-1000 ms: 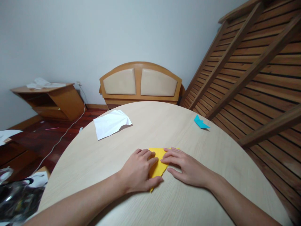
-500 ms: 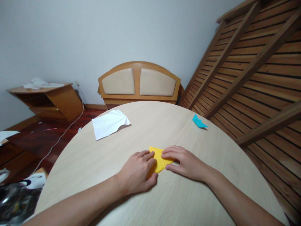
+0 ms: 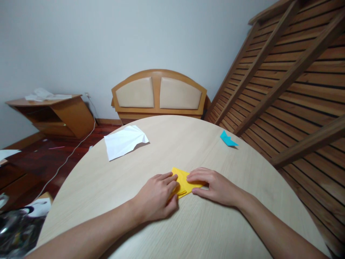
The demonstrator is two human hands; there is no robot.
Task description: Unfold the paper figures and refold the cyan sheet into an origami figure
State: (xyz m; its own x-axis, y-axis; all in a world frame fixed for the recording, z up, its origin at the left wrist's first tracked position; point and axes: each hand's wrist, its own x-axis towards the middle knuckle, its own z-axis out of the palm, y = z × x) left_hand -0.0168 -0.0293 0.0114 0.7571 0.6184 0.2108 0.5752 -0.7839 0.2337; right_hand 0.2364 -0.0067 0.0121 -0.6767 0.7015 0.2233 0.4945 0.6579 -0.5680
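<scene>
Fingers (image 3: 172, 178) of both hands flatten smooth folded yellow paper (image 3: 183, 181).

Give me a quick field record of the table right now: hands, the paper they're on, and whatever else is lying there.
left hand: palm down, fingers pressing the left part of the yellow paper
right hand: palm down, fingers on the right part of the same paper
yellow paper: folded, flat on the table, partly covered by both hands
table: round, light wood grain
white paper: creased sheet, far left of the table, untouched
blue paper: small folded piece, far right, untouched
</scene>
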